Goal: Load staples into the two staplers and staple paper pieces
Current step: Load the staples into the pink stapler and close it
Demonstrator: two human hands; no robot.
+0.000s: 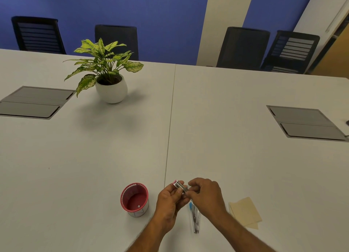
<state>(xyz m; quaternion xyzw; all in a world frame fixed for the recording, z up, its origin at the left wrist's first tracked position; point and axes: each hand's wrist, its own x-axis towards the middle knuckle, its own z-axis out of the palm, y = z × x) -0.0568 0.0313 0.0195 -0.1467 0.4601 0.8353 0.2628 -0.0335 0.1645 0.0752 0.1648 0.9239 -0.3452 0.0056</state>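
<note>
The setting is a meeting room with a blue wall, 4 dark chairs and a pale grey worktop (226,157) made of 2 joined halves. Close to the near edge, the pink stapler (180,187) is held above the worktop. The left hand (170,200) grips its body with curled fingers; the right hand (204,194) pinches its rear end, apparently working the staple channel. The loading step appears to be in progress. The second stapler (195,218), metal with a blue tip, lies opened out on the worktop just below the hands. The cream paper pieces (245,212) lie near it on the right.

Risk: a small staple strip can slip from the pinch or seat crookedly and jam the channel. The red mesh cup (134,199) stands to the left. The potted plant (107,72) and 2 grey cable hatches sit well apart. Nothing obstructs the hands.
</note>
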